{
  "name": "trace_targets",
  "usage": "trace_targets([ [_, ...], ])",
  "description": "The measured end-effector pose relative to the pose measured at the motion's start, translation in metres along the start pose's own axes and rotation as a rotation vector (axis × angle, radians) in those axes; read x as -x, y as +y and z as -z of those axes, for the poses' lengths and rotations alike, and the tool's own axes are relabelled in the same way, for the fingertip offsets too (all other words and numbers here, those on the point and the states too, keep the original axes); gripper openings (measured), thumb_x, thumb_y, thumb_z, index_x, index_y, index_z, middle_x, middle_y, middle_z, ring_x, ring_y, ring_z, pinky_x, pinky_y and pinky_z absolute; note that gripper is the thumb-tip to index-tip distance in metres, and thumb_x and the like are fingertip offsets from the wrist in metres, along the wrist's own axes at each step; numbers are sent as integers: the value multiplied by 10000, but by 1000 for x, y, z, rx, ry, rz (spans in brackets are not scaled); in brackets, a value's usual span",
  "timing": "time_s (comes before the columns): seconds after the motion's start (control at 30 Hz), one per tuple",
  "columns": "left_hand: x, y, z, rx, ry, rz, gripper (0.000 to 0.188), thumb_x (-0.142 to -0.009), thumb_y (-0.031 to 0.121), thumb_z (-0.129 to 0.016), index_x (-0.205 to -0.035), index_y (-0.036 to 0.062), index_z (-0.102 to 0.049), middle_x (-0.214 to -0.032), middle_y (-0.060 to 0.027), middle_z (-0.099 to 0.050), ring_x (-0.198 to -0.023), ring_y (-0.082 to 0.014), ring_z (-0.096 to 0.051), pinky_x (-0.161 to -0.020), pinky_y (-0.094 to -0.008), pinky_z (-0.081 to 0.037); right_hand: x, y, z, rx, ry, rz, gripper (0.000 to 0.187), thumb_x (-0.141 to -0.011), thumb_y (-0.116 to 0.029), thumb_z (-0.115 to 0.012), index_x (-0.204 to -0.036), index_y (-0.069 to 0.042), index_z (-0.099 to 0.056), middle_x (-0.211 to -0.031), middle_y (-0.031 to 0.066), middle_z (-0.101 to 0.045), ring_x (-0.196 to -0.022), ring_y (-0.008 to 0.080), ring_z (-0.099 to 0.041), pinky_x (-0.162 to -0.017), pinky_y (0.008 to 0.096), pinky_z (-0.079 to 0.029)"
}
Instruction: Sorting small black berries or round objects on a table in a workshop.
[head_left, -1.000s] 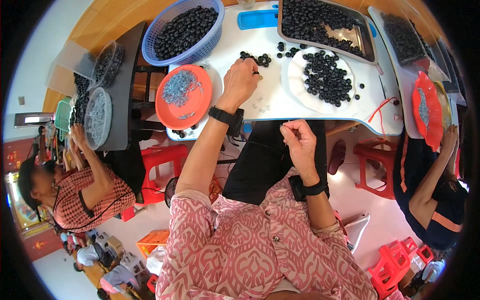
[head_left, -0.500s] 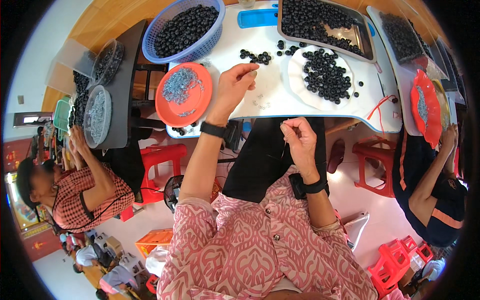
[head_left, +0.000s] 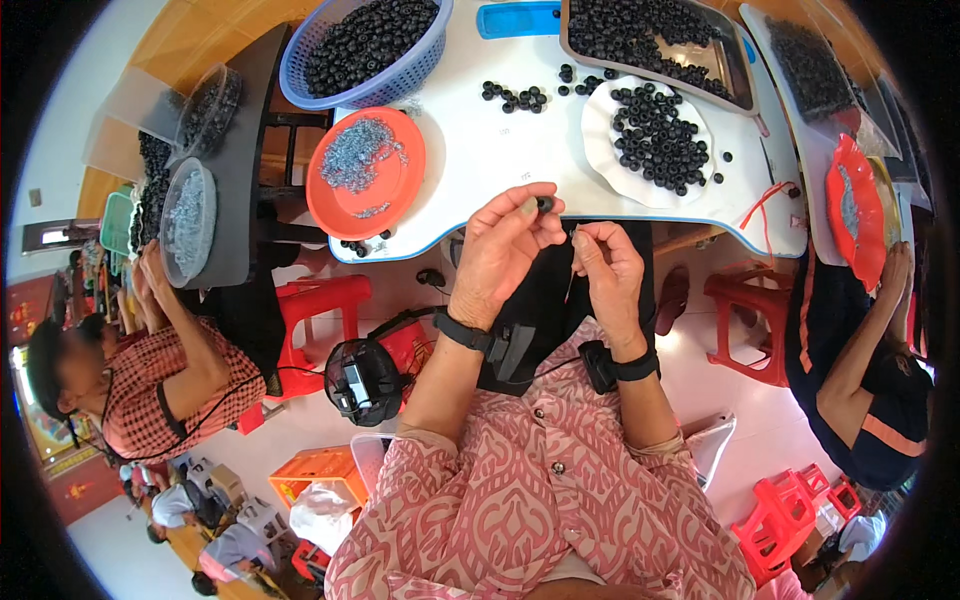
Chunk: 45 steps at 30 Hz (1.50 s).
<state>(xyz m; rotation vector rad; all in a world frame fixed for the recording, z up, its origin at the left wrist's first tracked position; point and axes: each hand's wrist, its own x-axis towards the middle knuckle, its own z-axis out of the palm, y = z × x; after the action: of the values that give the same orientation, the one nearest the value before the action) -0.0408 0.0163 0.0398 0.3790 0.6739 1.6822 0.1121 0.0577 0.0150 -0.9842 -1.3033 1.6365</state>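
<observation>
Left grip (head_left: 503, 252): pinching black bead (head_left: 545, 204)
Right grip (head_left: 612, 275): pinching thin strand (head_left: 572, 272)
Gap: narrow between grips
Bench edge (head_left: 670, 216): runs behind left grip

- Sm. round black bead (head_left: 545, 203): dk., pinched btwn thumb & fingers of L hand (head_left: 500, 247), held up, partly hidden by fingertips.
- V. thin strand (head_left: 571, 272): mat'l unclear, pinched in R hand (head_left: 613, 272), hangs approx. vert. below fingertips, nr bead but apart.

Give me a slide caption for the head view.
Left hand pinches a black bead near the right hand, at a white table holding more beads.
</observation>
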Motion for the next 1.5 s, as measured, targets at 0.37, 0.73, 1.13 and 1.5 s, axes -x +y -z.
trace_targets([
  [0.37,15,-22,-1,21,-12,-32,295,-944,42,-581,-1230,-29,-591,-1119,-126,-636,-936,-169,-619,-875,-337,-528,8,-13,3,-131,-12,22,118,-949,-122,-616,-984,-9,-621,-821,-6,-604,-672,49,-521,-616,190,-436],
  [0.73,21,-32,-2,-63,-24,-81,241,-940,42,-594,-1171,-25,-593,-1037,-96,-661,-880,-161,-639,-836,-317,-534,7,-28,-2,-225,-42,135,88,-940,-91,-628,-982,-14,-622,-836,-7,-610,-711,46,-540,-661,188,-443],
  [1.13,23,-37,-5,-172,78,-72,211,-931,13,-598,-1130,-42,-638,-1012,-87,-677,-854,-139,-635,-806,-278,-535,6,-21,5,-147,-100,93,97,-954,-93,-603,-985,-3,-622,-903,12,-618,-797,67,-598,-700,201,-466],
  [1.5,25,-36,-1,-481,30,-178,198,-925,-11,-581,-1109,-32,-653,-1050,-60,-648,-908,-140,-624,-840,-286,-525,4,-18,9,-133,-117,-8,77,-915,-95,-651,-926,-21,-636,-823,10,-642,-727,56,-563,-663,196,-436],
])
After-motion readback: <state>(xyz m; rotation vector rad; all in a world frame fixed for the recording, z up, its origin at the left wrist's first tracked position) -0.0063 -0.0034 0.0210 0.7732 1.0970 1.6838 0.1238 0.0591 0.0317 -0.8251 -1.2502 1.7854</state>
